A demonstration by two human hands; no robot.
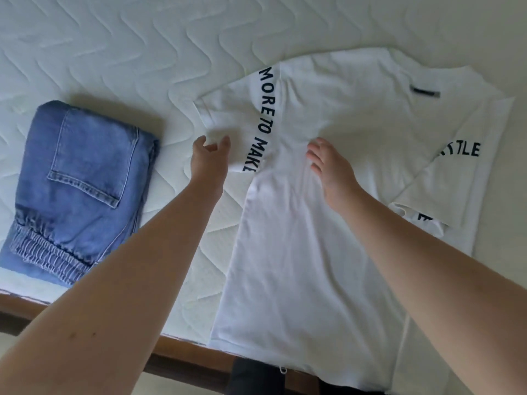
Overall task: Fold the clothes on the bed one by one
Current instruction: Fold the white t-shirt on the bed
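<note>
A white T-shirt with black lettering lies back-up on the quilted mattress, its hem hanging over the near edge. Its left side and sleeve are folded in, showing a strip of black words. The right sleeve is folded across the body. My left hand hovers at the folded left sleeve, fingers curled and apart, holding nothing. My right hand rests flat on the shirt's middle, fingers spread, pressing the cloth.
Folded blue jeans lie at the left on the white mattress. A brown wooden bed frame runs along the near edge. Something dark shows below the shirt's hem.
</note>
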